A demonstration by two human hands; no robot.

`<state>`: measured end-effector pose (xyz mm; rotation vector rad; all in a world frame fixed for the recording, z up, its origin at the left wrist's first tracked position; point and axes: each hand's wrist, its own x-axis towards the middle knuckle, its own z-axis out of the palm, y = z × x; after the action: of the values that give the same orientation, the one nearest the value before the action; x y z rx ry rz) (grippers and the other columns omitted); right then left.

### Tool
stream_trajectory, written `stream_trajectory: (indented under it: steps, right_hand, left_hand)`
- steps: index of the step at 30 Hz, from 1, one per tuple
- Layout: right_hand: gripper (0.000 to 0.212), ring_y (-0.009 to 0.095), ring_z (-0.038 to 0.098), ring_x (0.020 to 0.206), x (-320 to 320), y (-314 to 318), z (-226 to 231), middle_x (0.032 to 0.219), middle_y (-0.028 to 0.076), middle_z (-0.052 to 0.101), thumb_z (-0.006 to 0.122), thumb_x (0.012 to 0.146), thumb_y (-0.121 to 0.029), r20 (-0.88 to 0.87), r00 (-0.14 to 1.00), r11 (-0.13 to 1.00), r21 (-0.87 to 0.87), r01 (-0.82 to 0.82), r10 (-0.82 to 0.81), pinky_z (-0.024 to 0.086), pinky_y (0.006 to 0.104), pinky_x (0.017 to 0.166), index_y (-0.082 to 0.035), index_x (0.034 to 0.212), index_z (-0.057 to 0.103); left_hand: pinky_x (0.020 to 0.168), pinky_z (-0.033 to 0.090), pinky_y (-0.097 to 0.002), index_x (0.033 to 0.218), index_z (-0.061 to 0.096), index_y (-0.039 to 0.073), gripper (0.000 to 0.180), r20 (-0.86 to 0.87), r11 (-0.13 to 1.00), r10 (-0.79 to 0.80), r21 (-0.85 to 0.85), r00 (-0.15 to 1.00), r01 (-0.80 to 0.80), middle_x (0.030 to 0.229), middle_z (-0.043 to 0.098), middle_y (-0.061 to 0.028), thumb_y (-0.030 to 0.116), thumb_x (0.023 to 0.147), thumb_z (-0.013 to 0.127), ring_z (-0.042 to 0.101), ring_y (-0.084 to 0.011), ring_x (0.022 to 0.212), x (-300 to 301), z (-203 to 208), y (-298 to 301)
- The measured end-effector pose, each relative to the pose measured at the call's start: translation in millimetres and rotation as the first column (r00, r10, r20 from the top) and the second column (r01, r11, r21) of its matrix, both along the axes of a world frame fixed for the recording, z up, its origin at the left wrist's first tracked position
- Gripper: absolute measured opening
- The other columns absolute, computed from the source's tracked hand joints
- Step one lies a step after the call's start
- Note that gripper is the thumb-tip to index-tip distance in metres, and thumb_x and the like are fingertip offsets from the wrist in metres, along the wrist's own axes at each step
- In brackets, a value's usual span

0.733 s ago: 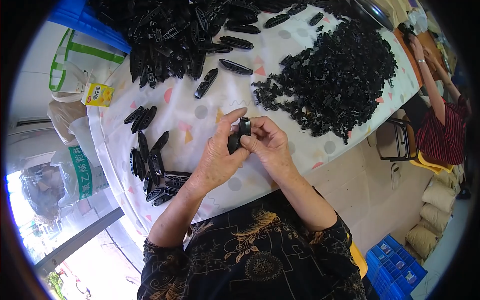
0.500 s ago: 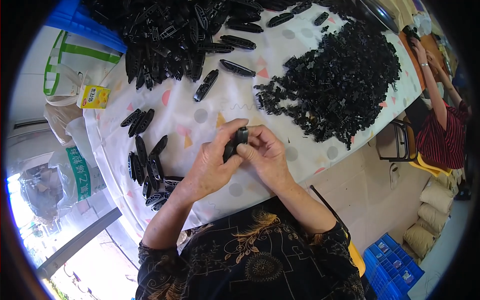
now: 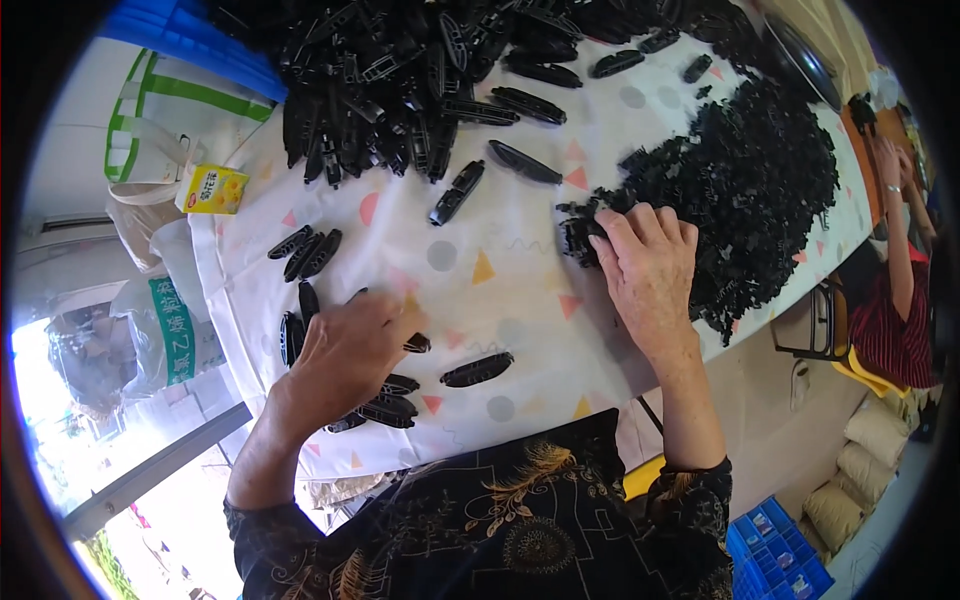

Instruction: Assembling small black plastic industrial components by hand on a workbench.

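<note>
My left hand (image 3: pixel 352 345) is over the small group of long, narrow black plastic parts (image 3: pixel 318 252) on the left of the table, covering some of them. Motion smears its fingers. To the right of that hand a single black part (image 3: pixel 476 370) lies flat, apart from the others. My right hand (image 3: pixel 652 255) is at the left edge of a heap of tiny black plastic pieces (image 3: pixel 765 185). Its fingers are bent and closed down into the heap, and their tips hide whatever is between them.
A large pile of long black parts (image 3: pixel 370 85) fills the far left of the table, a few lying loose before it. A blue crate (image 3: pixel 185 42) and a yellow box (image 3: pixel 215 190) are at the left. Another person (image 3: pixel 905 300) works at the far right.
My hands have parted from the black part they held together. My left hand moved left to the small group, my right hand to the heap. A single part now lies near the front edge.
</note>
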<state>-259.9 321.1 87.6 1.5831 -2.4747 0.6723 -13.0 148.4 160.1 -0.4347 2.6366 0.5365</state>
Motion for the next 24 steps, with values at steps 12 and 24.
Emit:
stream_trajectory:
  steps: [12,24]
  right_hand:
    - [0.023,0.025,0.054,0.081,-2,-6,-9,0.087,0.007,0.054,0.066,0.071,-0.002,-0.08,0.996,0.995,0.089,0.038,-0.03,0.039,0.0367,0.069,-0.006,0.093,0.059]
    - [0.018,0.018,0.063,0.075,11,8,-20,0.086,0.005,0.064,0.068,0.083,-0.003,0.888,0.326,0.843,-0.427,0.327,0.324,0.051,0.0299,0.072,-0.004,0.098,0.058]
  left_hand:
    - [0.069,0.051,-0.0426,0.093,0.05,0.003,0.018,-0.421,0.907,0.09,-0.339,0.903,-0.249,0.092,0.058,-0.0156,0.005,0.078,0.062,0.062,-0.0317,0.087,-95,-69,-29]
    - [0.063,0.053,-0.027,0.109,0.048,-0.005,0.033,-0.259,0.563,0.762,0.718,0.594,-0.41,0.086,0.063,-0.012,0.012,0.086,0.065,0.066,-0.0172,0.074,-73,-58,36]
